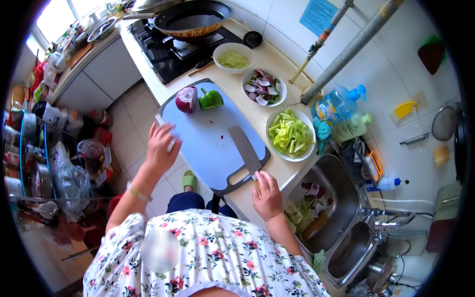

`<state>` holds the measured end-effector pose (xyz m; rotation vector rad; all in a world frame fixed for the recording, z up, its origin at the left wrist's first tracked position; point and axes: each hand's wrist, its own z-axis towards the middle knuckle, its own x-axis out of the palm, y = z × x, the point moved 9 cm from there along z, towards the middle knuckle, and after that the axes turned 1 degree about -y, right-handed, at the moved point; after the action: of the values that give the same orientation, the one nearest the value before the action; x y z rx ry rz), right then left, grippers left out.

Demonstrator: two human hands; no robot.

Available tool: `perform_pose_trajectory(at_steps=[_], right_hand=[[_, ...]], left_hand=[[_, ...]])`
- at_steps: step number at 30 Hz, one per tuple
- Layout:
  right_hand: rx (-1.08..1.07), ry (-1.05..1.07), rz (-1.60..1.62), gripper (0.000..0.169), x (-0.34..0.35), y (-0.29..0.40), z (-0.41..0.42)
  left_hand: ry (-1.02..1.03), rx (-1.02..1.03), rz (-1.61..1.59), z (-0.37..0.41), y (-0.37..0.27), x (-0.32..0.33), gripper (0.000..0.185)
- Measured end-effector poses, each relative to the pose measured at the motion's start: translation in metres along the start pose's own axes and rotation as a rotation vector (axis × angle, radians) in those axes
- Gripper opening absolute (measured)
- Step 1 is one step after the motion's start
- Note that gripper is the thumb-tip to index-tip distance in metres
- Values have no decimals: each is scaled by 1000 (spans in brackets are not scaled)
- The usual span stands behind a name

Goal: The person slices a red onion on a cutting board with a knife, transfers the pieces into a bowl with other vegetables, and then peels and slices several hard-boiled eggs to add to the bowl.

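Observation:
My right hand (268,195) grips the handle of a Chinese kitchen knife (245,150), its broad blade lying over the near right part of a blue cutting board (196,148). By the board's left edge my left hand (161,145) hovers with its fingers apart, slightly blurred, and holds nothing. At the board's far end sit a cut red onion (186,99) and, just right of it, a piece of green bell pepper (211,100). A few small scraps lie on the board near the blade tip.
Right of the board stand bowls of pale green shreds (233,60), onion pieces (262,87) and chopped celery (291,134). Beyond is a gas stove (148,48) with a wok (193,18). A steel sink (345,178) holds vegetable scraps. A crowded rack (37,156) stands left.

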<state>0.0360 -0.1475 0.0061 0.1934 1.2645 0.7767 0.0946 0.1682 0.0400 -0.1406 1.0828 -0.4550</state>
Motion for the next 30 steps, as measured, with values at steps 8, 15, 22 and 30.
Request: perform_pose_trajectory(at_steps=[8,15,22,30], right_hand=[[-243,122,-66,49,22,35,26],[-556,405,230,44,80,155,-19],[-1057,753,378,43,142,315,-182],[-1396,1083,320,40,184,486,-404]], left_hand=[[214,-416,12,-258,5,-35,20],[133,-549,-78,-367,-21,-46,19],[-38,-937,121,-574,-93,-149,17],[-349,-1481,543,-865,-236,-291,16]])
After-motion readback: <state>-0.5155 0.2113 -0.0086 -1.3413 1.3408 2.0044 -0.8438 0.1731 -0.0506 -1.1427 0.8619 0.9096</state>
